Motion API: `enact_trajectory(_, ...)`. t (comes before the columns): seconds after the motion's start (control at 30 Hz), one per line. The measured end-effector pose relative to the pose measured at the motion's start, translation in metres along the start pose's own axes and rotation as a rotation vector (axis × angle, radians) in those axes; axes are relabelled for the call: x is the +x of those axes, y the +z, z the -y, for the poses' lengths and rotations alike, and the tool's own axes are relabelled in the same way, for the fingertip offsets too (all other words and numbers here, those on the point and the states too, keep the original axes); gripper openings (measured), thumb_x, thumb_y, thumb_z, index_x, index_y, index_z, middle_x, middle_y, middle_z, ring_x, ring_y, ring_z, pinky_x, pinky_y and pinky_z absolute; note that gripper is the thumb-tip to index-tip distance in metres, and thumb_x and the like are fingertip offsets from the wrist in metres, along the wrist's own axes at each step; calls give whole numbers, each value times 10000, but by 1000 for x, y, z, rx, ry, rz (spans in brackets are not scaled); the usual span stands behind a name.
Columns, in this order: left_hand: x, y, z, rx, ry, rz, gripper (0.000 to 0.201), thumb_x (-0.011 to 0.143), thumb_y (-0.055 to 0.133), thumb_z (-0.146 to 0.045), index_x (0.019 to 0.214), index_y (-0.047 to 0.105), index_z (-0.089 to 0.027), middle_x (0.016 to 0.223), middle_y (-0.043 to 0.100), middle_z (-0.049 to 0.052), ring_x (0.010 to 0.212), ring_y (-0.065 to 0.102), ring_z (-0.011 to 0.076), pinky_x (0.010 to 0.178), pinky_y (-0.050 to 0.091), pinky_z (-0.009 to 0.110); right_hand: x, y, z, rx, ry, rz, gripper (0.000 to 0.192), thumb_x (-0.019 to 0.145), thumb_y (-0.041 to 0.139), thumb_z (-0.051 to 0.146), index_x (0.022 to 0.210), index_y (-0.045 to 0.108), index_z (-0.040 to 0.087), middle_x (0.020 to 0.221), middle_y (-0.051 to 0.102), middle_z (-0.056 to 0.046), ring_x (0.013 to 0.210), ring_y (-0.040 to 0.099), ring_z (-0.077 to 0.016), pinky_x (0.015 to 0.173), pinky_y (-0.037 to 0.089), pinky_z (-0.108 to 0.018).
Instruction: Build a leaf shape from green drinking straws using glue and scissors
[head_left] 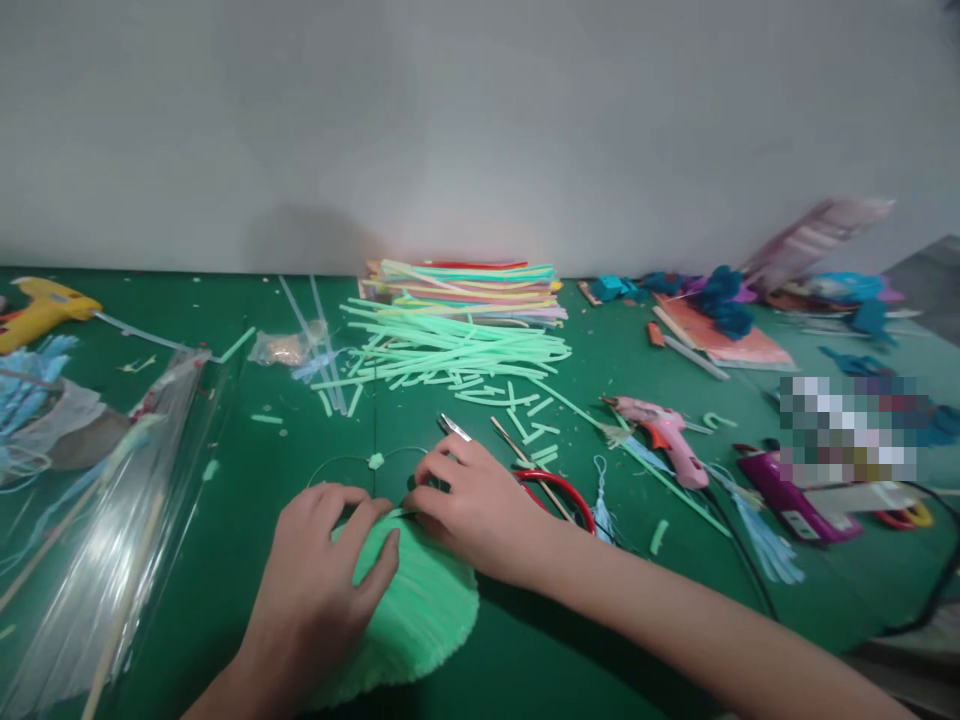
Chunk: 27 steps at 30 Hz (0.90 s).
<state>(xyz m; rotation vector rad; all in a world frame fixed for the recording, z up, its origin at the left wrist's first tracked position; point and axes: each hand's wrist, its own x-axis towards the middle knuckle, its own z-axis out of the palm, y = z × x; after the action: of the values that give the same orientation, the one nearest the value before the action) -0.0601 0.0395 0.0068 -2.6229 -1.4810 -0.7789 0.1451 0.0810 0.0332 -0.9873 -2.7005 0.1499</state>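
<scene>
In front of me lies a light green, fan-shaped piece of fuzzy pipe cleaners (420, 610), set side by side. My left hand (322, 570) grips its upper left part, with the thumb lying over its face. At the narrow top edge, my right hand (476, 495) pinches the same piece with bent fingers; its fingertips are partly hidden. A thin wire loop with a small green tuft (376, 461) arches just beyond the fingers. Beneath my right hand are red-handled scissors (574, 492), their tips poking out past the knuckles.
Green pipe cleaners (457, 345) are heaped at the back, with cut bits nearby. A pink glue gun (664, 435), blue tassels (761, 535) and a purple tool (799, 500) lie right. Left are clear plastic sleeves (127, 560) and a yellow glue gun (49, 310).
</scene>
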Motion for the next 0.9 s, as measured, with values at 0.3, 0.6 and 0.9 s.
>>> enact_trajectory(0.3,1,-8,-5,260,242,43,167,838,587,-121,901,730,-180,806,662,92,773,575,255,715,429,441,7,-16,5,-169,-172,126,109,916,575,153,831,642,149,854,601,-80,934,470,-242,713,398,-352)
enact_trajectory(0.6,0,-5,-5,224,193,-3,148,817,625,-160,940,707,-166,817,635,88,802,557,261,738,428,436,11,-30,-4,-54,-148,242,69,880,598,158,861,664,159,896,623,-78,936,490,-226,803,426,-361)
enact_trajectory(0.9,1,-3,-6,36,32,-64,204,854,565,-117,1050,623,-128,835,599,87,784,536,236,706,394,384,14,-19,-4,-106,-109,205,92,880,598,210,860,646,134,842,608,-86,864,480,-231,759,428,-366)
